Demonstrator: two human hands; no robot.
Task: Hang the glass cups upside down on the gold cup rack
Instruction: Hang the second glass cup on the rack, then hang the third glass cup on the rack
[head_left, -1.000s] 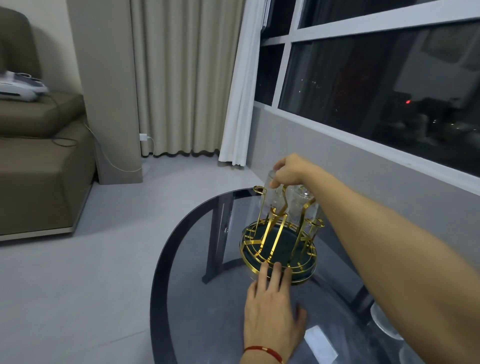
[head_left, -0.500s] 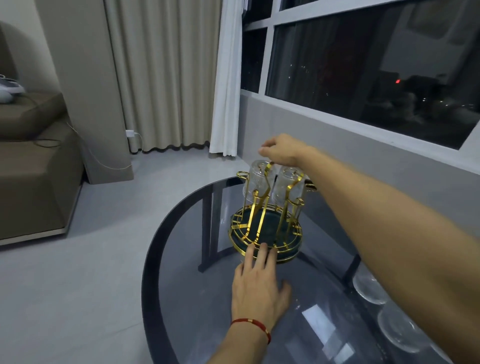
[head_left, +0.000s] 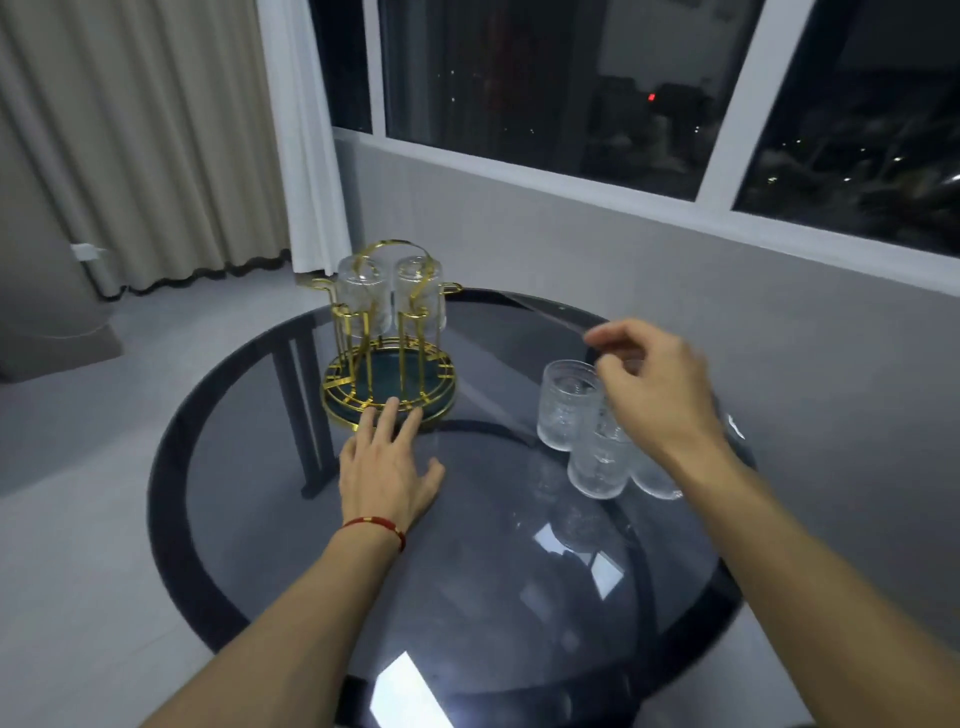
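The gold cup rack (head_left: 390, 387) stands on the far left part of the round glass table (head_left: 488, 561). Two glass cups hang upside down on its far pegs, one on the left (head_left: 362, 301) and one on the right (head_left: 422, 296). My left hand (head_left: 387, 467) lies flat on the table, fingers spread, its fingertips touching the rack's base. Upright glass cups stand in a cluster at the right; one (head_left: 566, 405) is fully visible, another (head_left: 597, 465) sits nearer me. My right hand (head_left: 654, 384) hovers over that cluster with fingers loosely curled, holding nothing, and hides part of the cluster.
A grey wall (head_left: 675, 291) with a dark window runs behind the table. White and beige curtains (head_left: 171, 145) hang at the left. The table's dark legs show through the glass. Pale floor lies to the left.
My right hand has let go of the cup on the rack and moved right, over the standing cups. My left hand stays at the rack's base. The view swung right.
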